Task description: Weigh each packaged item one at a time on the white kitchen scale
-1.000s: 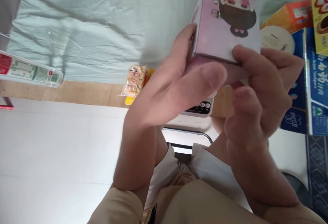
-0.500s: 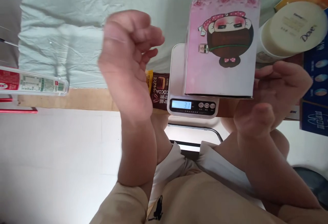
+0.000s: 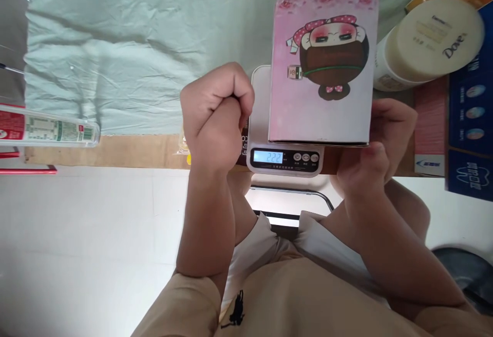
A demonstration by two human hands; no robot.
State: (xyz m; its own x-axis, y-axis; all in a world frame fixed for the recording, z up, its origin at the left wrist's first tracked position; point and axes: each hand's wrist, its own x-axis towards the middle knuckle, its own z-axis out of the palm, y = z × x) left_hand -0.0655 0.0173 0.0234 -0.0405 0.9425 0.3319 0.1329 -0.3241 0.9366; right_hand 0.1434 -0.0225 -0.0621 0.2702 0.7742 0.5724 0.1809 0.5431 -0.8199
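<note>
Weighing step: pink box (image 3: 321, 70) sits on the white kitchen scale (image 3: 287, 158), display lit, reading what looks like 222. Our left hand (image 3: 215, 116) is curled into a closed fist beside the scale, holding nothing we can see. Our right hand (image 3: 375, 144) is loosely cupped at the box's near right corner; we can't tell whether it touches the box or just hovers. Judgement: if it touches, the reading isn't clean. Next move calls for both hands fully off, a settled number, then lifting the box straight up without bumping the cream jar (image 3: 429, 39) just to its right.
</note>
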